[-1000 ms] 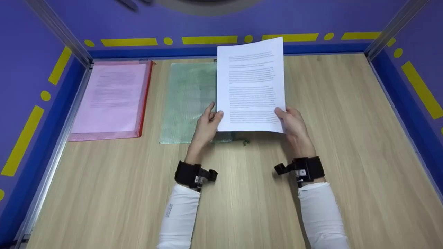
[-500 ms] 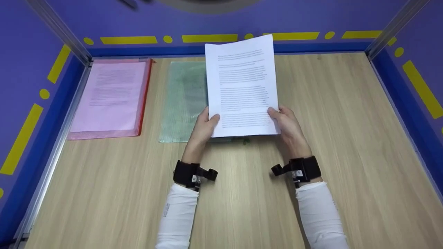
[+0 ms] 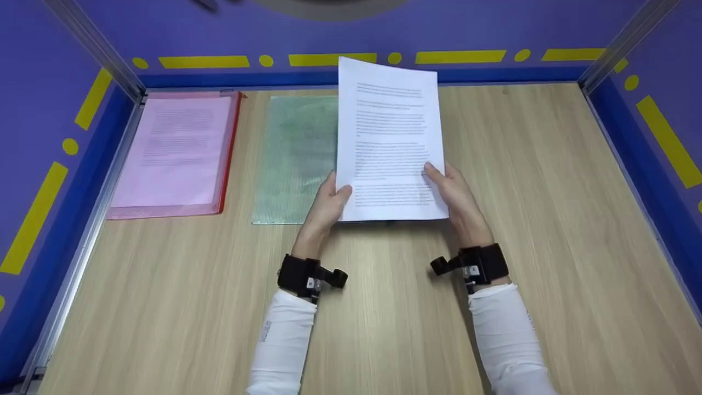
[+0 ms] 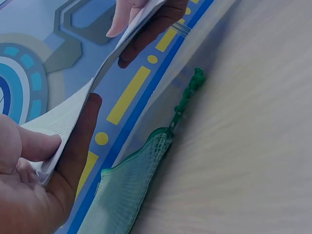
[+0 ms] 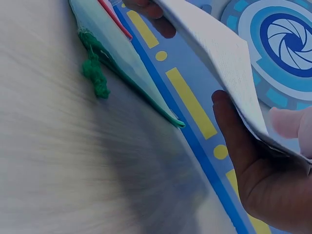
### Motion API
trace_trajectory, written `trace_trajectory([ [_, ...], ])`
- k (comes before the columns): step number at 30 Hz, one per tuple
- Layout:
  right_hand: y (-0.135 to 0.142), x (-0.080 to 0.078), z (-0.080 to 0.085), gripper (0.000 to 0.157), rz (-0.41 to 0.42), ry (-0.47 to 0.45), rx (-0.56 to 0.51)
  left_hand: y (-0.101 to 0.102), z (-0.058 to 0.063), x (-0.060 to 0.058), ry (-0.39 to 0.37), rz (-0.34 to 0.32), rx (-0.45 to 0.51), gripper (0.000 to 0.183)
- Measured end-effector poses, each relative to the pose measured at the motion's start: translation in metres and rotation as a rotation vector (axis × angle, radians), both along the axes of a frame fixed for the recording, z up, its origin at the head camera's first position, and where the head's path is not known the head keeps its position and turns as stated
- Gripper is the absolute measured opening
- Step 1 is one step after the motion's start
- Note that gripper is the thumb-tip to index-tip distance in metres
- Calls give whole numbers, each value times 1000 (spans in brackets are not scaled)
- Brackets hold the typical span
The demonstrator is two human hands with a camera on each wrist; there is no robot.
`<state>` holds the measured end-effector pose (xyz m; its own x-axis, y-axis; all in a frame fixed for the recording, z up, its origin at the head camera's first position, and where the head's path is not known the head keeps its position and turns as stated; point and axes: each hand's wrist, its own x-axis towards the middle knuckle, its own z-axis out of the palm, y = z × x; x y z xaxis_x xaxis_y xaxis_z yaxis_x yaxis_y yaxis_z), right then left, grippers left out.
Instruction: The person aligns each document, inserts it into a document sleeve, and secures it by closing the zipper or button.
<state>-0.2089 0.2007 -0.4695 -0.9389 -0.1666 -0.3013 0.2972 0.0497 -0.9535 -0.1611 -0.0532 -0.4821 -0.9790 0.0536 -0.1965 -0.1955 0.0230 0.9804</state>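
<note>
A stack of printed paper is held up above the table between both hands, tilted so its text faces the head camera. My left hand pinches the lower left edge, thumb on the front and fingers behind, as the left wrist view also shows. At the lower right edge my right hand grips the sheets in the same way, its thumb lying over the print. Partly behind the paper, a green mesh zip pouch lies flat on the table. Its green knotted zip pull shows in the left wrist view.
A pink-red zip pouch with printed sheets inside lies at the left of the wooden table. Blue walls with yellow dashes and dots enclose the table at the back and both sides.
The paper stack shifted left, then a little back to the right, and its top edge now slopes the other way. Both hands kept hold of it. The pouches stayed put.
</note>
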Motion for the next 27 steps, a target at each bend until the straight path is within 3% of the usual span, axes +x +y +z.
trace_trajectory([
  [7,5,-1,1,46,0,1,27,2,-3,-2,23,0,-2,47],
  [12,9,-3,2,45,-38,19,103,3,-4,-3,52,-26,-32,46],
  [16,15,-2,5,43,-52,17,85,4,-1,-2,58,-62,-80,43],
  [21,26,-2,9,43,-93,10,26,2,4,-5,55,-114,-196,41],
  [27,38,-2,13,45,-122,15,-73,-1,12,-7,58,-130,-434,40],
])
